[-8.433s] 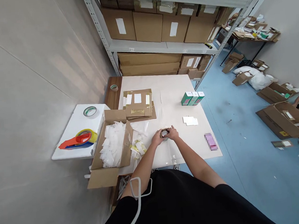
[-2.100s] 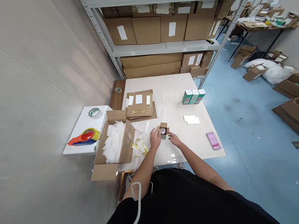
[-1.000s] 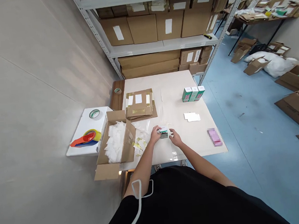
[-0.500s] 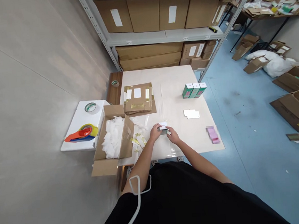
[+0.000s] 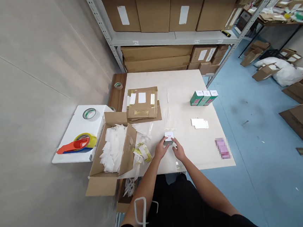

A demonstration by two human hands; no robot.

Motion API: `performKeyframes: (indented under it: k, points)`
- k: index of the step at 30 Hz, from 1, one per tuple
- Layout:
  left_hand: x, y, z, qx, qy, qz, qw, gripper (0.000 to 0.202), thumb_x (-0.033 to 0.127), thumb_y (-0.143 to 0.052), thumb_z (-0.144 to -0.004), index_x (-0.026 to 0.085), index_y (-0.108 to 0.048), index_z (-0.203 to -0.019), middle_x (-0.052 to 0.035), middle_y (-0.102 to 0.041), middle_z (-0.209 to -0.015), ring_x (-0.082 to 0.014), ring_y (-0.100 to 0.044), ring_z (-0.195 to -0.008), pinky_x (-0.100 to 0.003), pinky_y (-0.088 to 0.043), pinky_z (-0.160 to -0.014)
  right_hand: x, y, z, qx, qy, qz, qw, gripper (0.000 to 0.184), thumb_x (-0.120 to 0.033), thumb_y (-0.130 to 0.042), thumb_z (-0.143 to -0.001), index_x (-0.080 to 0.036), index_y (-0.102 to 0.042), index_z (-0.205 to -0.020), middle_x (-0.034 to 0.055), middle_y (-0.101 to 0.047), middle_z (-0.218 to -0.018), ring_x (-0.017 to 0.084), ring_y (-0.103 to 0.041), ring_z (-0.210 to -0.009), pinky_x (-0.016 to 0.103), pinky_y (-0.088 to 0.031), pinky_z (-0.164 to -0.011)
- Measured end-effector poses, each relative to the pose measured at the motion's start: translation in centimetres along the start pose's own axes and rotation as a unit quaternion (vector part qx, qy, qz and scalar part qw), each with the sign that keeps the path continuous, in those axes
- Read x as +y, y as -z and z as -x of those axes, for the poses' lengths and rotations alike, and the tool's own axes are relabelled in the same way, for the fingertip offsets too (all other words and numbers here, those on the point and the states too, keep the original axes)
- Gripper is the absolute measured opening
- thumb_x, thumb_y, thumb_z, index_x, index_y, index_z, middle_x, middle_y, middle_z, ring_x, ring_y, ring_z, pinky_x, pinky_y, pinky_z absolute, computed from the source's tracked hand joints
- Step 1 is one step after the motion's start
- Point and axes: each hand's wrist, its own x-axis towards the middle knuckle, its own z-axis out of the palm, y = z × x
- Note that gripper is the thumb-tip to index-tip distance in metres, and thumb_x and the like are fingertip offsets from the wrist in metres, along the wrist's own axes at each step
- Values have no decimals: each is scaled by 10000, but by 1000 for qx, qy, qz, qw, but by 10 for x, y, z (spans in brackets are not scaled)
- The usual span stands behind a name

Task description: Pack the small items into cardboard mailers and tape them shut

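A small box (image 5: 169,135) with a white printed top and a darker front stands near the front of the pale-covered table (image 5: 189,149). My left hand (image 5: 160,149) grips it from the left side. On the other side my right hand (image 5: 179,151) has its fingers curled against the box's right edge. To the right lie flat white cards (image 5: 200,123). Behind them three green boxes with white tops (image 5: 204,98) stand side by side. Left of my hands is a heap of crumpled clear and yellow wrapping (image 5: 143,152).
An open carton (image 5: 125,154) full of white packets stands at the left edge. Flattened cardboard (image 5: 142,105) lies behind it. A white stand (image 5: 88,122) bears tape rolls and an orange tape dispenser (image 5: 73,145). A shelf (image 5: 171,36) of cartons rises behind the table.
My view has shifted, so the table sits lower in the picture. Both hands stay at the small box, whose white top now shows more openly between my fingers.
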Motion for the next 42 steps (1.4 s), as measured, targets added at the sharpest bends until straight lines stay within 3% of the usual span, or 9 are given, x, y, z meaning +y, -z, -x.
performKeyframes:
  k: [7, 14, 17, 21, 24, 28, 32, 37, 42]
  points:
    - [10, 8, -11, 0, 23, 20, 1000, 547, 106, -587, -861, 277, -656, -1377, -34, -681, -1410, -249, -685, -1214, -400, -540, -1080, -6, -3, -9, -22, 1, -30, 999, 809, -177, -462, -844, -333, -346, -1629, 19, -311, -1715, 233, -289, -1588, 497, -426, -1193]
    - [19, 46, -57, 78, 3, -10, 997, 583, 80, -610, -842, 284, -639, -1387, -32, -659, -1432, -262, -682, -1205, -392, -517, -1095, -47, -21, -82, -48, 33, -20, 998, 845, -157, -465, -846, -339, -295, -1654, -11, -295, -1721, 219, -258, -1599, 488, -408, -1216]
    - [14, 61, -69, 73, 23, -45, 996, 677, 31, -627, -796, 297, -602, -1418, -50, -660, -1417, -284, -663, -1232, -433, -488, -1118, -57, -29, -106, -91, 39, 32, 995, 933, -100, -469, -779, -318, -272, -1665, -14, -374, -1685, 209, -327, -1571, 487, -367, -1251]
    - [10, 72, -77, 58, 33, -29, 997, 713, 22, -677, -743, 285, -603, -1402, -82, -570, -1521, -298, -586, -1351, -430, -449, -1154, -61, -32, -120, -121, 59, 75, 988, 999, -71, -472, -713, -290, -273, -1667, 19, -430, -1649, 229, -392, -1532, 513, -332, -1271]
    - [19, 80, -78, 58, 46, -33, 997, 653, 50, -741, -724, 268, -656, -1334, -118, -458, -1616, -337, -531, -1415, -442, -428, -1174, -66, -26, -120, -110, 48, 96, 988, 954, -94, -497, -720, -297, -340, -1639, 33, -393, -1667, 261, -288, -1584, 569, -294, -1275]
    - [44, 99, -60, 94, -20, -40, 995, 695, 73, -713, -791, 277, -600, -1446, -126, -399, -1656, -359, -455, -1480, -486, -379, -1220, -81, -16, -103, -51, 78, 98, 991, 818, -168, -516, -820, -294, -371, -1615, 52, -302, -1709, 284, -216, -1609, 581, -331, -1246]
    - [68, 129, -20, 164, -107, -24, 980, 659, 176, -615, -927, 296, -473, -1560, -76, -445, -1635, -285, -382, -1534, -458, -330, -1266, -101, -25, -65, -1, 155, 93, 984, 617, -278, -499, -948, -287, -436, -1561, 92, -411, -1647, 284, -361, -1541, 574, -353, -1232]
    - [80, 177, 32, 278, -116, 35, 953, 597, 313, -560, -1012, 305, -403, -1589, -100, -482, -1601, -265, -482, -1463, -412, -472, -1154, -129, -73, -18, 6, 221, 110, 969, 403, -390, -549, -993, -271, -619, -1371, 131, -516, -1549, 316, -451, -1469, 589, -368, -1221]
    - [73, 244, 67, 394, -107, 70, 910, 566, 377, -539, -1038, 306, -407, -1583, -96, -479, -1605, -260, -479, -1463, -422, -473, -1152, -189, -140, -24, -81, 269, 104, 954, 474, -372, -537, -1004, -249, -561, -1461, 139, -549, -1515, 309, -472, -1449, 567, -358, -1238]
